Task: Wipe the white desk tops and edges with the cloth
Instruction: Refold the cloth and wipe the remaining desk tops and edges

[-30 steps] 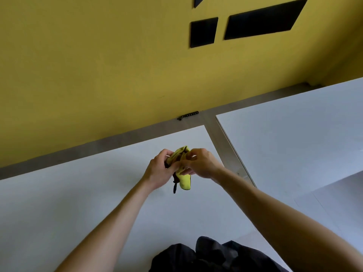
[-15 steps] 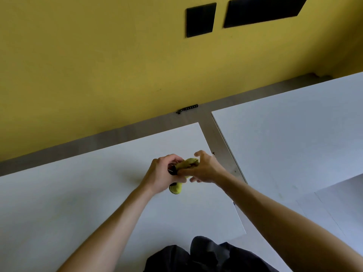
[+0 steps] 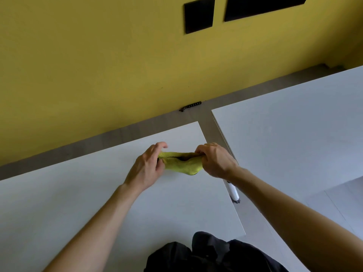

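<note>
Holding the cloth stretched between both hands here, over the left desk, near its far right corner. My left hand pinches the cloth's left end, thumb and curled fingers closed on it, the upper fingers lifted a little. My right hand has its fingers curled tight round the right end. The cloth is yellow-green and bunched, sagging in the middle, with a dark fold along the top. Whether its belly touches the desk top, I cannot tell. The right desk sits just beside, with a narrow gap of grey floor between the two. Down in that gap, past my right wrist, there's a white tube; what it is I cannot tell. Yellow wall ahead, two black panels up on it, a small black strip at its foot. Dark clothing at the bottom edge.
</note>
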A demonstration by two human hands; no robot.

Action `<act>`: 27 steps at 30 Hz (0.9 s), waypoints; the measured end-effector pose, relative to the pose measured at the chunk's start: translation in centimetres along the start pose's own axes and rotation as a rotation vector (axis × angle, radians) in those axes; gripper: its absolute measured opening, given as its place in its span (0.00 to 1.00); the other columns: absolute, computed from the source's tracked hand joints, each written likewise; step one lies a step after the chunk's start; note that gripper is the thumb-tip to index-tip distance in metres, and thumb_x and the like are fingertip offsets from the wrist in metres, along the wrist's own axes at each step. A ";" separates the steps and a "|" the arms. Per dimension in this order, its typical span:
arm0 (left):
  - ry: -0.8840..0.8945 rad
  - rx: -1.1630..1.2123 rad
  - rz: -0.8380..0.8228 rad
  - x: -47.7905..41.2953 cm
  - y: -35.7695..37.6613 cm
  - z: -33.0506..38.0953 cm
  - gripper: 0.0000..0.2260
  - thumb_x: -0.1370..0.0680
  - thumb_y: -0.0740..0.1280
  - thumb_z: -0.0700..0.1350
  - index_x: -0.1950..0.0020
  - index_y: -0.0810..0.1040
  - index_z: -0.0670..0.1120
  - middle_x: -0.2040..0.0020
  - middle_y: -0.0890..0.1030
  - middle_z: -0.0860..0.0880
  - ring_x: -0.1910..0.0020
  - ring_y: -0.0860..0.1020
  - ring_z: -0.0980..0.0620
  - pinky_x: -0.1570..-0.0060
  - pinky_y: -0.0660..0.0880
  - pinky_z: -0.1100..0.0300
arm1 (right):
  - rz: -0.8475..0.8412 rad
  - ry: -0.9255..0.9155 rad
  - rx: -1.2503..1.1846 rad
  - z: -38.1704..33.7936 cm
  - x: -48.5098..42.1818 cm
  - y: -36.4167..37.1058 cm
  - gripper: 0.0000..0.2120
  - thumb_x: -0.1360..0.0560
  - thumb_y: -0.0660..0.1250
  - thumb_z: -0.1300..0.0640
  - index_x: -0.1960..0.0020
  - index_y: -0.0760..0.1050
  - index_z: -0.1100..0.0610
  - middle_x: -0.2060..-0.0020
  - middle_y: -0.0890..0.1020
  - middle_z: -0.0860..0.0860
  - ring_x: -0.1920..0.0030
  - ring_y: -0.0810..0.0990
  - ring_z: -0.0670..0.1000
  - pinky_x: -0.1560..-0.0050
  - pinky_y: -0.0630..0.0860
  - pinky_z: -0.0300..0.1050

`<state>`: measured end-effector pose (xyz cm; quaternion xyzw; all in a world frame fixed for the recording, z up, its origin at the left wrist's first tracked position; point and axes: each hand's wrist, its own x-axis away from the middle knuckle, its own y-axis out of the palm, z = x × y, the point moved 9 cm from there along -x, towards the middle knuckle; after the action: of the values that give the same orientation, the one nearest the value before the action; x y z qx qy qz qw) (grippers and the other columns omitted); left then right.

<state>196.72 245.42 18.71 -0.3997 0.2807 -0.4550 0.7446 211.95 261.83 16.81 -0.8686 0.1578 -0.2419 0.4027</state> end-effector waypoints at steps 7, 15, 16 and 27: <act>0.334 -0.174 0.123 0.8 -2.1 2.6 0.10 0.21 0.66 0.31 0.50 0.82 0.44 0.42 0.79 0.47 0.49 0.79 0.45 0.57 0.81 0.50 | 0.133 -0.332 0.143 -2.7 1.7 -0.2 0.21 0.20 0.63 0.35 0.43 0.81 0.51 0.57 0.79 0.48 0.57 0.76 0.52 0.55 0.76 0.49; 0.166 0.025 0.096 1.9 -1.4 1.3 0.17 0.23 0.81 0.45 0.41 0.77 0.47 0.49 0.79 0.54 0.57 0.78 0.51 0.59 0.78 0.55 | 0.150 -0.403 0.154 -4.0 2.5 -0.5 0.13 0.13 0.62 0.50 0.34 0.79 0.52 0.47 0.83 0.51 0.58 0.82 0.59 0.59 0.81 0.55; 0.188 -0.004 0.094 1.9 -1.3 1.3 0.15 0.22 0.79 0.46 0.39 0.78 0.48 0.47 0.80 0.54 0.57 0.79 0.50 0.59 0.78 0.55 | 0.135 -0.393 0.179 -4.1 2.5 -0.4 0.11 0.14 0.63 0.52 0.35 0.79 0.53 0.48 0.84 0.51 0.58 0.82 0.60 0.60 0.80 0.55; -0.147 0.226 0.003 2.0 3.2 0.2 0.14 0.17 0.73 0.56 0.50 0.70 0.52 0.66 0.80 0.54 0.70 0.78 0.50 0.71 0.74 0.52 | -0.013 0.503 -0.320 -1.4 1.5 2.9 0.13 0.19 0.71 0.53 0.50 0.82 0.63 0.59 0.87 0.59 0.61 0.89 0.58 0.52 0.89 0.55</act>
<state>199.21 244.60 15.99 -0.3451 0.1730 -0.4521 0.8041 212.19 258.49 15.80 -0.8348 0.2831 -0.4243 0.2073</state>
